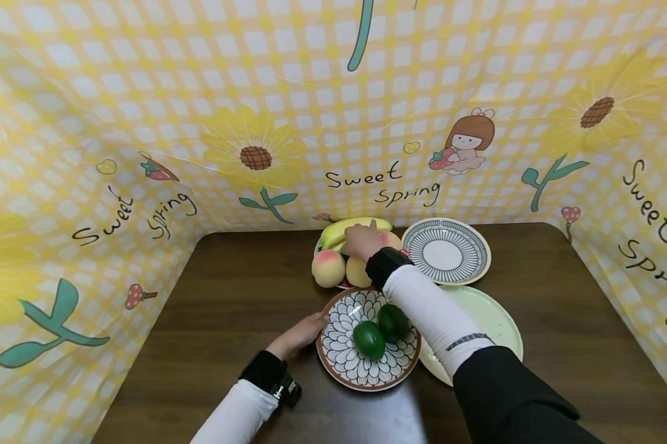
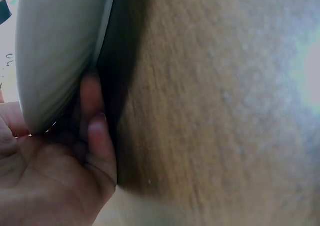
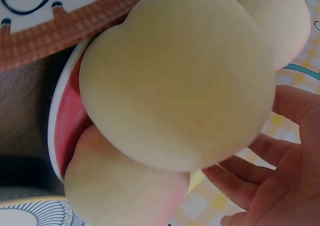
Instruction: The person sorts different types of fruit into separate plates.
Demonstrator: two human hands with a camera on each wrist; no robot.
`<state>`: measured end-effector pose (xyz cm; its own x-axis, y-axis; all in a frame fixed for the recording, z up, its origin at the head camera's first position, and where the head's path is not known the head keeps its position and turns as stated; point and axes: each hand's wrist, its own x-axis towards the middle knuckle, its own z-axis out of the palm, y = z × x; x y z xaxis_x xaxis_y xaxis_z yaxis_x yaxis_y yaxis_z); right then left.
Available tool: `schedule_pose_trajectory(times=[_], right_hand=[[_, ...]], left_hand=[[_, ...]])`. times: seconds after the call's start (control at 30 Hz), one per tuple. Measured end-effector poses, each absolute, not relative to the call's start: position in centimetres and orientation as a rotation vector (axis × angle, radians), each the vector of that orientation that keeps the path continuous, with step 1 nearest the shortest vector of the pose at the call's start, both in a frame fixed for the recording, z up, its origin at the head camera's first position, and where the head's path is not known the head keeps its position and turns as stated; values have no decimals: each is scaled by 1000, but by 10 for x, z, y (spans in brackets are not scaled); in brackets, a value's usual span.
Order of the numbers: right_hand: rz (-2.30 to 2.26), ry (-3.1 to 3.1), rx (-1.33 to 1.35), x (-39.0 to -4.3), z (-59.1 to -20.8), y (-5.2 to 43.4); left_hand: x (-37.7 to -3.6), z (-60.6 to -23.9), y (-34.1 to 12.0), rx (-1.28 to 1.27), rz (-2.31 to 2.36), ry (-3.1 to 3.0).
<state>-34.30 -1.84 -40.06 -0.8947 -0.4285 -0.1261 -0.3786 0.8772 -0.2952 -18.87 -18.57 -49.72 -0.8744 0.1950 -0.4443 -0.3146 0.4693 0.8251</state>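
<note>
Right arm [image 1: 435, 314] stretches farther forward than the left arm [image 1: 236, 410]; left hand [image 1: 300, 335] and right hand [image 1: 362, 241] have bent fingers [image 2: 101, 141].

The bowl [image 1: 341, 359] is patterned inside with dark-outlined white petals and edged in reddish brown; its underside [image 2: 55, 51] is seen as off-white; two oval fruits [image 1: 369, 340] are coloured dark green; the peaches [image 1: 329, 268] are tinted pale yellow and blushed with pink; the bananas [image 1: 333, 234] are coloured yellow; the fruit dish [image 3: 65, 136] is coloured red inside and rimmed in white; one plate [image 1: 444, 256] is lined with dark rays around a white centre; the round tray [image 1: 497, 320] is tinted pale green; the table [image 1: 233, 296] is grained brown; the cloth [image 1: 311, 92] is checked yellow and white, printed with sunflowers [image 1: 255, 158], teal leaves [image 1: 66, 299] and black lettering [image 1: 363, 179].
</note>
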Motion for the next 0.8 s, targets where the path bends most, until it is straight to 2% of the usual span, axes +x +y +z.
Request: schedule_pose_trajectory(times=[0.43, 0.8], right_hand=[[-313, 2893, -532, -335, -418, -27], [-397, 2826, -509, -352, -420, -25]], left_hand=[[-179, -501, -189, -98, 1427, 2212], [-185, -499, -188, -82, 1453, 2198]])
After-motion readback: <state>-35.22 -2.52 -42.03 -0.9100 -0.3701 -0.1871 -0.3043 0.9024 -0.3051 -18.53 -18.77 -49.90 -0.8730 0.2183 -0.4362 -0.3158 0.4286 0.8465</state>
